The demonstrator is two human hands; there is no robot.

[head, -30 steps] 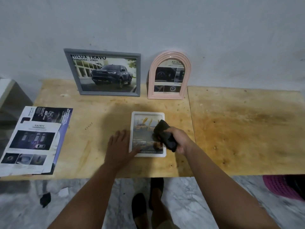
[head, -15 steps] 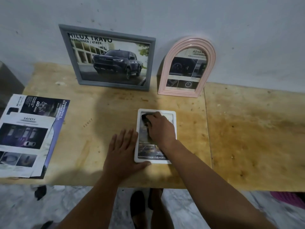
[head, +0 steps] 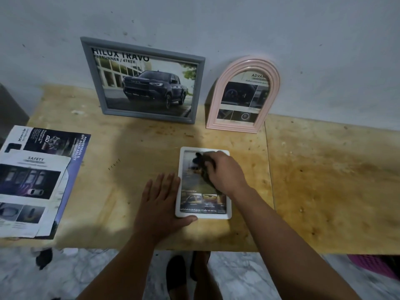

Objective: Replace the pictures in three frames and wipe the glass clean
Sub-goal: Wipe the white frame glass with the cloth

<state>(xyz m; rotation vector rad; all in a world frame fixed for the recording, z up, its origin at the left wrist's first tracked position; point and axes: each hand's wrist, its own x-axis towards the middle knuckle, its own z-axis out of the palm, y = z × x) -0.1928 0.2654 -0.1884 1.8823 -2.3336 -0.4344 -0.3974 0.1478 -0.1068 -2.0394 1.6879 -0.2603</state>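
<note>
A small white frame [head: 203, 214] lies flat on the wooden table [head: 129, 169], glass up, with a car leaflet inside. My right hand [head: 225, 172] presses a dark cloth [head: 201, 162] onto the upper part of its glass. My left hand [head: 162, 198] lies flat on the table against the frame's left edge, thumb at its lower corner, fingers spread. A grey frame [head: 142, 81] with a pickup truck picture and a pink arched frame [head: 243, 96] lean upright against the wall behind.
A stack of car brochures [head: 34, 180] lies at the table's left end. A seam splits the table right of the white frame. Below the front edge are my feet on a marble floor and a pink basket [head: 374, 265] at the right.
My right hand moved the cloth from the frame's right side up onto the top of the glass. The view came closer. My left hand stayed against the frame.
</note>
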